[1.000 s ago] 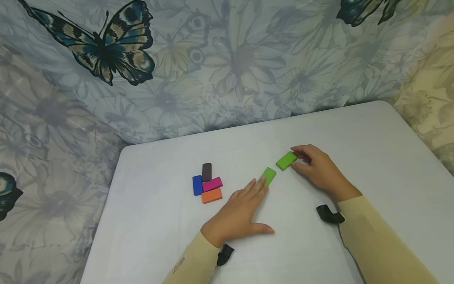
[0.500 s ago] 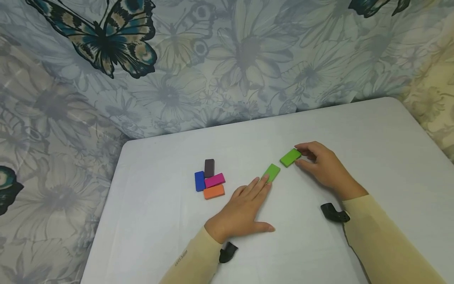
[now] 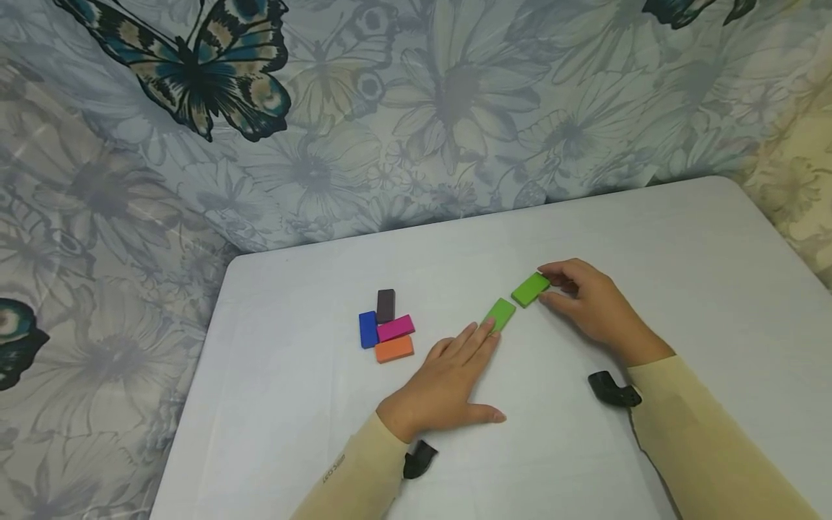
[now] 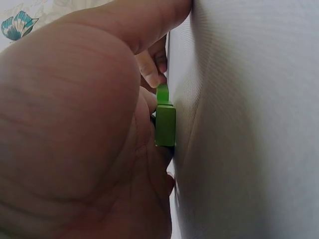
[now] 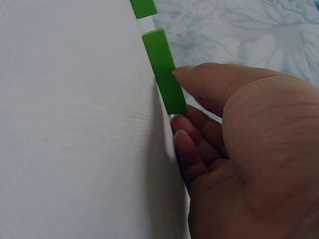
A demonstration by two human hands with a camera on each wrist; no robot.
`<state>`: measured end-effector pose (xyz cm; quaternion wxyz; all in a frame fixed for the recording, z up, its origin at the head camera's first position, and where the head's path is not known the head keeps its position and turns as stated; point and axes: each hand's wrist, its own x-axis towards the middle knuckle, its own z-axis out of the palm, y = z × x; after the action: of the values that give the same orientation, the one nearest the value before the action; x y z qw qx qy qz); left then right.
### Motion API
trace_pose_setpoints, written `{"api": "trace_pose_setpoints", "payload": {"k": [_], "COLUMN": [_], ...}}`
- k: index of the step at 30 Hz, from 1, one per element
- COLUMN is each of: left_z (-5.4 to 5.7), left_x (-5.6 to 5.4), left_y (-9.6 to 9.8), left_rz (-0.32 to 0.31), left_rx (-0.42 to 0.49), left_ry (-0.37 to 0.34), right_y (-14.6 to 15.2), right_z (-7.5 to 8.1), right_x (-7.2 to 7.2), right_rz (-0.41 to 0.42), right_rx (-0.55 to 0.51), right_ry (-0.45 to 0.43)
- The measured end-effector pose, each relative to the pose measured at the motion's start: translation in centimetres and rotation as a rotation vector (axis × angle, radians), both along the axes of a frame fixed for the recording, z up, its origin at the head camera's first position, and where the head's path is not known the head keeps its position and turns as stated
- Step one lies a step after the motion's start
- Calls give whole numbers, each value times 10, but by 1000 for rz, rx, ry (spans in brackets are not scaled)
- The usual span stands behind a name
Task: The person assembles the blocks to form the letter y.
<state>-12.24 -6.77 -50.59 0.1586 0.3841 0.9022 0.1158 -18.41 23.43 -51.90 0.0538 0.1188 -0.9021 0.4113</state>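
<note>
In the head view, two flat green blocks lie on the white table, end towards end with a small gap. My left hand (image 3: 442,390) lies with straight fingers, its fingertips resting on the nearer green block (image 3: 503,313); the thumb is spread out. The farther green block (image 3: 529,289) is pinched at its right end between the thumb and fingers of my right hand (image 3: 591,307). That pinched block (image 5: 163,69) also shows in the right wrist view, with the thumb on its edge. In the left wrist view my palm covers much, and the nearer green block (image 4: 166,125) shows end-on.
Left of my hands, a dark grey block (image 3: 386,305), a blue block (image 3: 367,329), a magenta block (image 3: 396,328) and an orange block (image 3: 393,349) lie close together. The white table (image 3: 292,419) meets a floral wall covering (image 3: 455,94) at its back edge.
The head view has shifted slightly. My right hand has brought its green block a little closer to the other one. My left hand keeps its place on the nearer block.
</note>
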Motion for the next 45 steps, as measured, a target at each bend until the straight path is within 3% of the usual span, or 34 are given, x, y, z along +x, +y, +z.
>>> {"api": "trace_pose_setpoints", "payload": {"k": [15, 25, 45], "left_z": [0, 2, 1], "left_x": [-1, -1, -2], "left_y": [0, -1, -1], "left_rz": [-2, -10, -12], "left_rx": [-3, -15, -27], "left_ry": [3, 18, 9], "right_y": [-9, -10, -19], "right_z": [-1, 1, 1], "right_x": [-1, -1, -1], "right_rz": [21, 78, 65], "right_rx": [13, -80, -30], "right_ry": [-1, -30, -14]}}
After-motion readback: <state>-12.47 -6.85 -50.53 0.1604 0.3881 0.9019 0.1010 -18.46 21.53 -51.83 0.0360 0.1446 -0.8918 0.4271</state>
